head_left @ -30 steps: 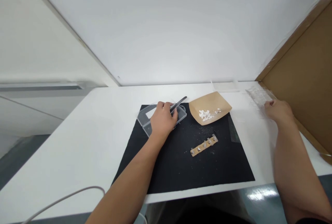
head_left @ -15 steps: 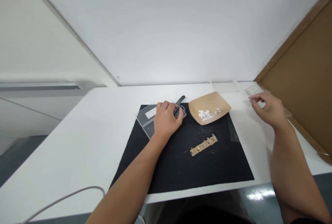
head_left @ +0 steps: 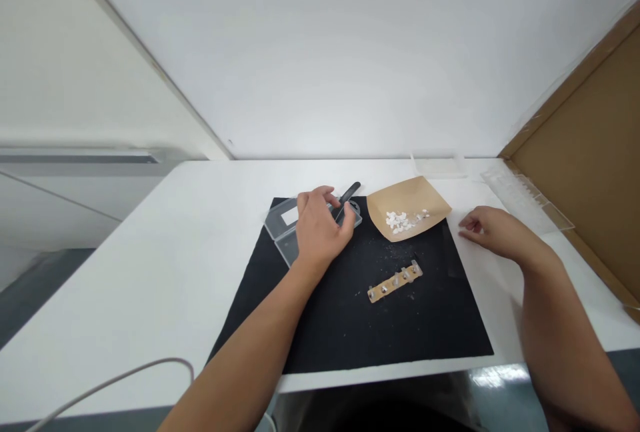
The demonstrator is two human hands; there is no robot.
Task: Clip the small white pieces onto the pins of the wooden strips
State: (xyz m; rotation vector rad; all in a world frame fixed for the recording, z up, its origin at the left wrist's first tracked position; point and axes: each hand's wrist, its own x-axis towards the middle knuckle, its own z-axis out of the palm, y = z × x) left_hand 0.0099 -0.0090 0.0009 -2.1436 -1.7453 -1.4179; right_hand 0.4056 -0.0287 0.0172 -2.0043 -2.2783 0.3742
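Note:
My left hand (head_left: 317, 227) rests on a small clear plastic box (head_left: 284, 227) at the back left of a black mat (head_left: 350, 312). Its fingers curl round a dark tweezers-like tool (head_left: 347, 196) that sticks out toward the back right. My right hand (head_left: 493, 232) lies low on the white table just off the mat's right edge, fingers loosely curled, nothing visible in them. A brown paper tray (head_left: 407, 202) with several small white pieces sits between the hands. A short tan strip (head_left: 395, 281) with small clear parts lies mid-mat.
A clear plastic tray (head_left: 527, 197) lies at the back right beside a leaning brown cardboard sheet (head_left: 585, 152). Another clear piece (head_left: 440, 167) sits against the back wall. A white cable (head_left: 105, 385) loops over the table's near left edge.
My right hand has left the clear tray at the back right and come down leftward to the table beside the mat. My left hand has stayed on the box with the tool.

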